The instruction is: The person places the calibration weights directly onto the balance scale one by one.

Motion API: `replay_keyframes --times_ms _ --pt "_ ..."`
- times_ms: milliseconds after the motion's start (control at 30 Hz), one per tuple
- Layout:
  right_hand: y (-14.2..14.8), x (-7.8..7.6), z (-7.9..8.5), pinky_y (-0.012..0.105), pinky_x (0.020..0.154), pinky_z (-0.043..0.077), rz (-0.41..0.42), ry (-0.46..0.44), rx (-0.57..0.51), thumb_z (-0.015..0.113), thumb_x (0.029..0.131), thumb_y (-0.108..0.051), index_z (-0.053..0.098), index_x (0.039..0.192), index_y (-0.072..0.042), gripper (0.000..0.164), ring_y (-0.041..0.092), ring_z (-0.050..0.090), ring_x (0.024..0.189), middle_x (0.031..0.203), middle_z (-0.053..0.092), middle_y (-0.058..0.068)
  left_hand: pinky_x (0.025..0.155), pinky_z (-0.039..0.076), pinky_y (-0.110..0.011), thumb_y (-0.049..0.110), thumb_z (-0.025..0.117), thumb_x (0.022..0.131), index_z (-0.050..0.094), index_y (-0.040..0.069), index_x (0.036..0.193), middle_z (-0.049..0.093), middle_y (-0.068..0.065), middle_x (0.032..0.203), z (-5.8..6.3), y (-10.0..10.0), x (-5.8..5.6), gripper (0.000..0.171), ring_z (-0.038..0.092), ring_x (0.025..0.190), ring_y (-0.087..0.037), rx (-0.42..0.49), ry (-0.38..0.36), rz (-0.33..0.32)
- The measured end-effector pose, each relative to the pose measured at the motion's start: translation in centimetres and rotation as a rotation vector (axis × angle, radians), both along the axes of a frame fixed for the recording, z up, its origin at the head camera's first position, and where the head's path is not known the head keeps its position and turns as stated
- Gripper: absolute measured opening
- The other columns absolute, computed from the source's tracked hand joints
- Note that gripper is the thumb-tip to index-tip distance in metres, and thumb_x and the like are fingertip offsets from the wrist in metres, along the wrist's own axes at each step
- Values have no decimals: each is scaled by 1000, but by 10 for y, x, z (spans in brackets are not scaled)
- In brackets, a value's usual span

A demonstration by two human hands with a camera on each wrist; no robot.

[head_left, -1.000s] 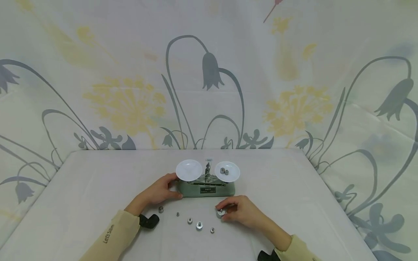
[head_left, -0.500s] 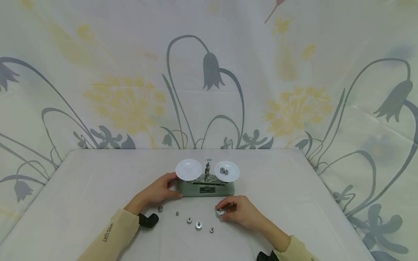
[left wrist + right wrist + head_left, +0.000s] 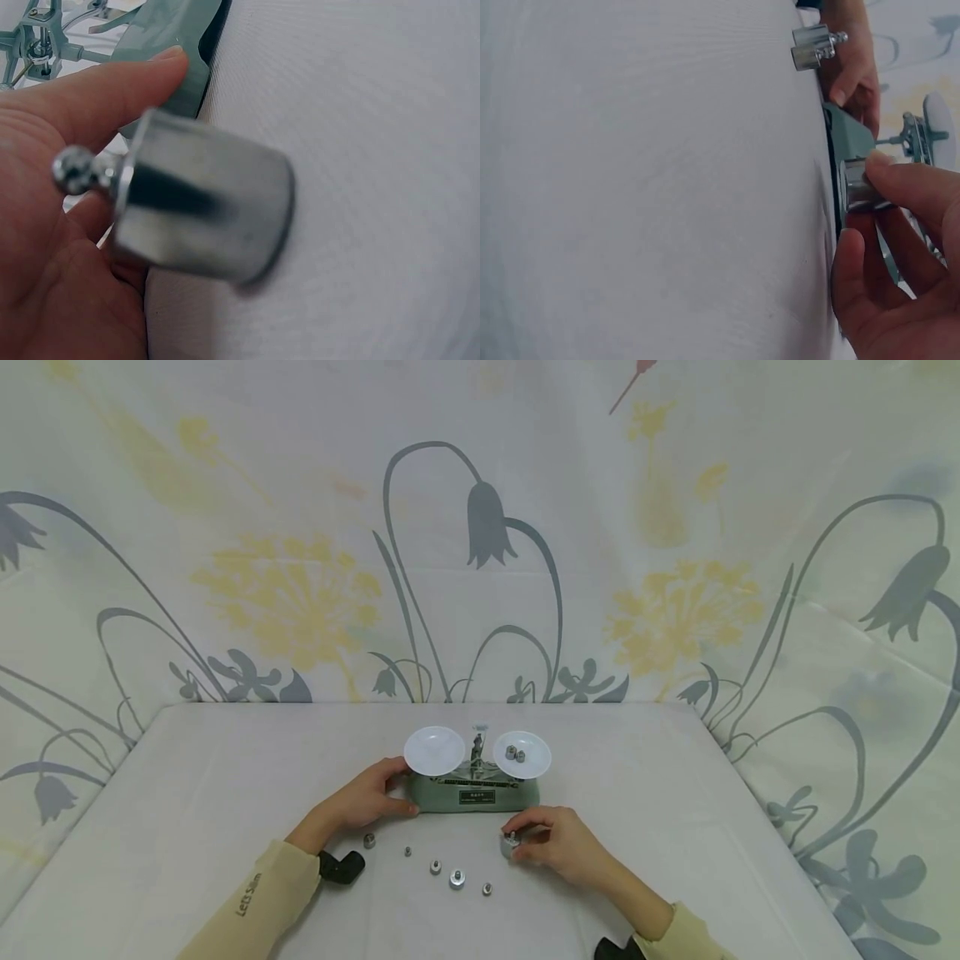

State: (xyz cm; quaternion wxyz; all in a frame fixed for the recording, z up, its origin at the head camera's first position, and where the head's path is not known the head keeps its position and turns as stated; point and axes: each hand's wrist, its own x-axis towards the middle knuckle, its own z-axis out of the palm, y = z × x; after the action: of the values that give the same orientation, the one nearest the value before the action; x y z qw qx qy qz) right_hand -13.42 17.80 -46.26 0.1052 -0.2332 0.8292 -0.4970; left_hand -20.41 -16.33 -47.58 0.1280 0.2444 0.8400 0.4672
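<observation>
A green balance scale (image 3: 476, 797) with two white pans stands near the middle of the table. Two small metal weights (image 3: 515, 754) sit in its right pan, while the left pan (image 3: 434, 751) holds nothing. My left hand (image 3: 365, 797) grips the left end of the scale's base, thumb at the front corner and fingers behind. Between thumb and fingers, my right hand (image 3: 551, 843) pinches a large silver weight (image 3: 860, 186) by its sides, in front of the base's right end. Close to the left wrist camera stands another knobbed weight (image 3: 210, 199), apart from the left hand's grip.
Several loose metal weights lie in front of the scale, among them a larger one (image 3: 457, 879), a small one (image 3: 487, 889) and one by the left wrist (image 3: 369, 841). A white cloth (image 3: 637, 760) covers the table, and a flower-patterned curtain (image 3: 480, 610) hangs behind.
My right hand has shifted slightly right and away from me with the large weight, which now shows more of its side. The left hand and the scale stay where they were.
</observation>
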Motion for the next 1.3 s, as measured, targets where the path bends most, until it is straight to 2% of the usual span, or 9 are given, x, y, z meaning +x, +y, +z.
replay_keyframes --times_ms 433,667,800,967,1167,1300 --pt "10 -3 17 40 89 55 -53 55 6 81 83 -12 74 108 -11 27 21 65 105 105 72 -4 111 32 -57 15 82 81 53 8 140 52 -13 141 0 0 0 66 41 135 -37 3 2 -7" --pt "17 -6 32 31 84 57 -48 43 -100 79 84 -5 72 111 -2 28 19 65 104 109 70 7 110 33 -57 15 83 81 54 9 139 53 -12 140 1 0 1 65 43 133 -36 0 7 -8" --pt "19 -9 39 32 83 57 -49 48 -140 79 83 -2 71 111 1 28 17 66 103 110 69 13 110 33 -57 16 83 81 54 9 140 53 -12 140 2 0 1 66 42 133 -36 -2 8 -10" --pt "22 -11 49 32 82 57 -57 81 -138 79 83 0 70 111 3 29 22 67 101 109 68 13 110 33 -57 16 83 81 54 8 140 53 -13 140 1 -1 0 66 42 134 -38 3 22 -24" --pt "23 -14 59 31 83 57 -60 110 -156 78 83 2 70 109 3 28 21 68 100 108 68 13 111 32 -57 16 83 81 54 9 139 54 -12 139 0 -1 0 65 42 134 -38 8 20 -21" --pt "23 -16 65 31 82 57 -72 105 -150 77 83 3 70 110 2 27 32 68 100 109 67 15 111 32 -57 16 83 81 55 9 139 53 -12 139 -1 -1 0 65 42 135 -38 7 20 -18"
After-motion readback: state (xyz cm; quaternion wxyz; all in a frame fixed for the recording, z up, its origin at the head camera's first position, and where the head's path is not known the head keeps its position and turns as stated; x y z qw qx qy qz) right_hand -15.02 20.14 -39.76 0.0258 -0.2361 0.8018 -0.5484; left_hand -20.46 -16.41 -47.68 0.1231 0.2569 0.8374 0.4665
